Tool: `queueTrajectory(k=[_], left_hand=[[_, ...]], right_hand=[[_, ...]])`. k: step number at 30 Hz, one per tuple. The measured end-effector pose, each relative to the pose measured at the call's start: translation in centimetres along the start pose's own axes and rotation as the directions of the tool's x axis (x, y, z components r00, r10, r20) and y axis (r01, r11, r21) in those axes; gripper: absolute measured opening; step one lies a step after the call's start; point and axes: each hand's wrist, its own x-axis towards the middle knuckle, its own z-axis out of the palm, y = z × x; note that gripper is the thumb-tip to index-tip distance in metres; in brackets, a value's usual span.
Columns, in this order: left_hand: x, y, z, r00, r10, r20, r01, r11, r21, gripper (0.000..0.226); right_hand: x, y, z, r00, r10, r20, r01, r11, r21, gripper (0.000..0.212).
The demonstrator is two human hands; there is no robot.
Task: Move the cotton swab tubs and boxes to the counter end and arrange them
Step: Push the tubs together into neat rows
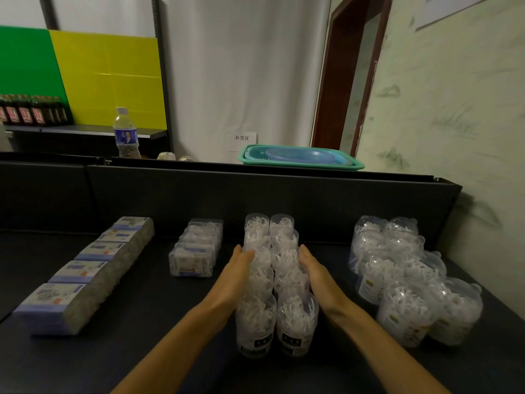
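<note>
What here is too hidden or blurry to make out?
- Head view: print on the tub labels is blurred.
- Tubs between the left hand and right hand overlap, so their count is unclear.
- The sign on the curtain is too small.

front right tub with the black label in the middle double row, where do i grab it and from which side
Probably by its clear upper wall, reaching from the near right. The front right tub stands upright, its neighbour tight on its left and more tubs behind, so only the front and right sides are free. The right hand already lies flat along that flank; the left hand presses the opposite side.
</note>
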Motion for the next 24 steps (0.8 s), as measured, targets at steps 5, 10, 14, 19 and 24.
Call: queueTrajectory(k=[5,10,14,19,24], left_hand=[[3.6,-0.9,-1.4,0.998,-0.005,-0.067,0.002,0.999,-0.048,0.097],[4.7,1.8,-0.1,0.995,-0.066,-0.074,0.064,0.998,-0.023,0.061],[5.1,1.9,0.4,0.992,-0.111,-0.061,0.114,0.993,0.038,0.051],[6.5,1.7,-0.4,0.993,-0.076,-0.085,0.082,0.995,0.059,0.056],[8.7,2.5,0.0,0.991,-0.087,-0.102,0.095,0.993,0.077,0.060]], right_hand=[[1.0,-1.1,-0.4,1.000,0.005,-0.022,-0.004,0.999,0.033,0.046],[3.3,-1.2,-0.5,0.994,0.072,-0.086,-0.067,0.996,0.052,0.091],[3.5,-2.2,0.1,0.990,0.092,-0.103,-0.087,0.995,0.054,0.037],[4.3,-1.7,-0.3,0.986,0.113,-0.124,-0.106,0.992,0.063,0.083],[6.3,-2.5,-0.7,0.982,0.068,-0.177,-0.070,0.997,-0.007,0.051]])
